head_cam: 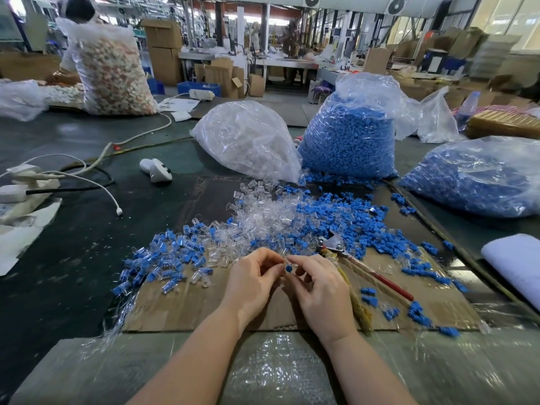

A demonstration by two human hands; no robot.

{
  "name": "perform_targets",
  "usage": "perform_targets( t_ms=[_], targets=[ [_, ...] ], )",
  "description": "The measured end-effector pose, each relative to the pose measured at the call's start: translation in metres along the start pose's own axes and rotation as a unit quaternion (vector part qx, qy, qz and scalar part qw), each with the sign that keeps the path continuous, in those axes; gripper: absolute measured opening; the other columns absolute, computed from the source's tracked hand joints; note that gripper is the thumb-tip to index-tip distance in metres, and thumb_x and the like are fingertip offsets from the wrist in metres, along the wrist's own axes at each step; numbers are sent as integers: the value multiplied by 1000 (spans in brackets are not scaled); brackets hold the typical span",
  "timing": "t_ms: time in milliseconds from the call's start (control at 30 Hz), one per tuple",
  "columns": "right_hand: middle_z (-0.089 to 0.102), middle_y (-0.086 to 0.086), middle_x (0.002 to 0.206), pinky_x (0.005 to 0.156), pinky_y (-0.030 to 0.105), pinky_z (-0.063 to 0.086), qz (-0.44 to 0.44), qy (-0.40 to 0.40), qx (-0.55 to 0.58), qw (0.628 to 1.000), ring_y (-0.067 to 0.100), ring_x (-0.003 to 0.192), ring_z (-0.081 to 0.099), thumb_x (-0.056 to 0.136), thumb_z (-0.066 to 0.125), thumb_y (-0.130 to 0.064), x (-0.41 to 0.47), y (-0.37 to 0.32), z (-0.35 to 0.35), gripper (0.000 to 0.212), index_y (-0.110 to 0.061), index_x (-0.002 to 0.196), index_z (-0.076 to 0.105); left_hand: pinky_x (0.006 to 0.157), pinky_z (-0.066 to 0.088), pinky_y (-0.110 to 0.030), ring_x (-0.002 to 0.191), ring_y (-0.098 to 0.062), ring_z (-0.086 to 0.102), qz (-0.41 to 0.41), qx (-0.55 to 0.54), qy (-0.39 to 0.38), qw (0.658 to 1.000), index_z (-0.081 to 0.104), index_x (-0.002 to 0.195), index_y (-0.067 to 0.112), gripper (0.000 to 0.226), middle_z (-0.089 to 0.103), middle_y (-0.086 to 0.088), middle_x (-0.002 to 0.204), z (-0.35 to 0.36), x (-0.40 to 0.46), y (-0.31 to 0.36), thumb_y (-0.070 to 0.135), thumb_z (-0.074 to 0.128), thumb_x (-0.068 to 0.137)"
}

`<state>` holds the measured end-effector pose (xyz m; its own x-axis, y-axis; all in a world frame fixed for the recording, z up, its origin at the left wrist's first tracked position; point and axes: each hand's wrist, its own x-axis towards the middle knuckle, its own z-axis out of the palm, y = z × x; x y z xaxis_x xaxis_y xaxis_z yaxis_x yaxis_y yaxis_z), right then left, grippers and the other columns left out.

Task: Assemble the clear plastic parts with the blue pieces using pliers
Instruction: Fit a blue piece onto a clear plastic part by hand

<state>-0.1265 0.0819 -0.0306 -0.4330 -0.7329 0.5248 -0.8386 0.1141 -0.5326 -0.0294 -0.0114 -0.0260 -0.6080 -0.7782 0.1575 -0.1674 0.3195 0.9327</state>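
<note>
blue piece (288, 268) pinched between both hands.

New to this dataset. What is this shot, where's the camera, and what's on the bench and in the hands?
There is no robot here: a person works with two bare hands. The single picture comes from a wide-angle camera worn on the head, looking forward and down, so the arms enter from the bottom edge.

The left hand and right hand meet over a cardboard sheet. The right hand pinches a small blue piece; the left hand pinches what looks like a clear plastic part, hard to make out.

On the cardboard lie loose clear parts, loose blue pieces, and joined ones to the left. Pliers with red handles lie unheld beside the right hand. Behind stand a bag of clear parts and bags of blue pieces.
</note>
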Motion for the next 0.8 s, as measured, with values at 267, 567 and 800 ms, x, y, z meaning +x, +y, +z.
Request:
perform_targets(
  t_ms=[267,567,800],
  targets=[
    [63,-5,87,77,25,46,-2,-6,-5,1000,14,86,58,80,73,-17,1,0,-1,20,-15,100,71,76,54,-30,77,-17,65,3,9,-3,1000,65,86,14,9,69,-4,78,0,0,1,6,62,86],
    [64,-4,87,78,28,49,-10,5,-16,1000,16,85,59,78,74,-15,1,1,1,20,-13,98,71,67,48,-11,73,-9,60,11,30,-2,999,65,87,11,7,67,-2,79,1,2,0,8,68,82],
    [58,3,117,95,35,35,121,33,-179,976,21,111,52,86,63,-33,4,0,-14,39,-17,121,58,66,47,-10,73,-8,61,3,26,1,1000,62,80,21,14,66,3,77,1,3,-1,10,69,82]
  ],
)
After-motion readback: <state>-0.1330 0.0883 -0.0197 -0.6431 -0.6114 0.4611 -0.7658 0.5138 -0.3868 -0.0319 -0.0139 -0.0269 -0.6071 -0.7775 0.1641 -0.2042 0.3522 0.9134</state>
